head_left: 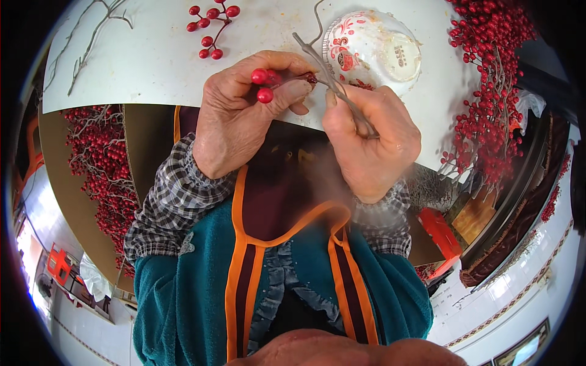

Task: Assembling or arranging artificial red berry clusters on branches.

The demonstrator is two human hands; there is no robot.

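My left hand (244,104) pinches a small sprig of red berries (264,95) between thumb and fingers, with a few berries showing beside the thumb. My right hand (375,137) is closed around a grey-brown branch (323,64), whose upper end points up and to the left. The sprig's stem end meets the branch between the two hands; whether it is fixed there I cannot tell. Just beyond my right hand sits an upturned white bowl (406,55) with red patterns, smeared with residue. Some dark red stuff shows at its near edge, partly hidden by my fingers.
Another berry sprig (213,30) lies on the white table (159,67). Bare twigs (91,43) are at the far left. A heap of berry branches (488,91) hangs over the right edge. More berry branches fill a cardboard box (97,165) below the table at left.
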